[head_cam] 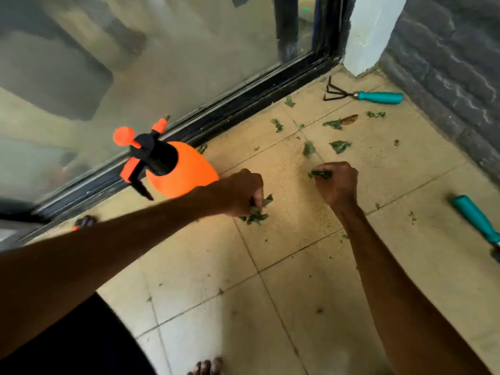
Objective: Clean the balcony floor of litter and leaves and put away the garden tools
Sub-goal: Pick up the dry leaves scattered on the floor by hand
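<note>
Under the left hand (238, 192) fingers (258, 200), green leaves (255, 215) bunch.

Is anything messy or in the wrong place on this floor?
Yes. Torn green leaves lie scattered over the tiled floor; the left hand and right hand each grip some. A hand rake lies near the corner, and another teal-handled tool lies at the right edge, not put away.

We record the forearms (392, 280) bare along their whole visible length, as are the left hand (238, 193) and right hand (338, 185). A plain black garment (81, 342) shows at lower left. The toes (207, 367) are bare.
</note>
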